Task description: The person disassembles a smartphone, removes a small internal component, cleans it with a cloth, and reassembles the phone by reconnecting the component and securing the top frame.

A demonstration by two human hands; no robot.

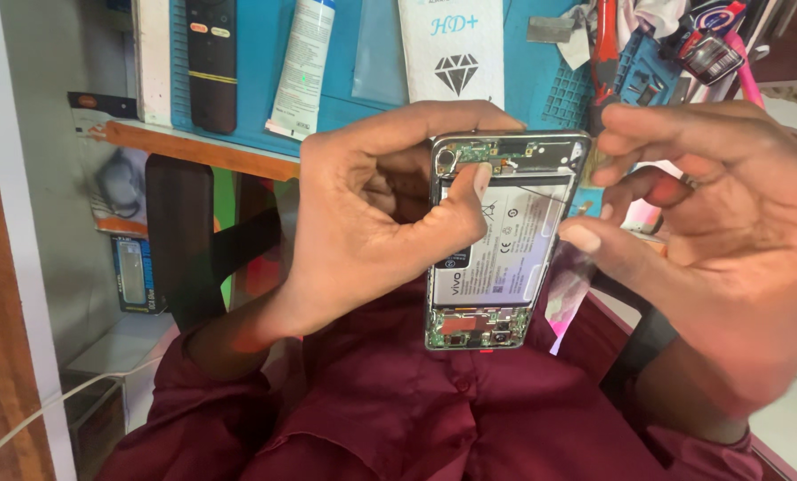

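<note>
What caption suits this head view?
Left hand grips an opened phone, thumb on its battery; right hand hovers beside.

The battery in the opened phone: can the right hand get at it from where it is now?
Probably yes. The right hand hovers beside the opened phone, and most of the battery lies bare; only the left hand thumb covers its upper left corner.

We count two hands: the left hand (372, 214) and the right hand (719, 240). Between them we see one opened phone (496, 240) with one battery (505, 245) inside it. Farther off on the desk (265, 53) we count one black remote (211, 62), one white tube (302, 67), one white packet with a diamond print (452, 49) and one red-handled tool (605, 44).
</note>
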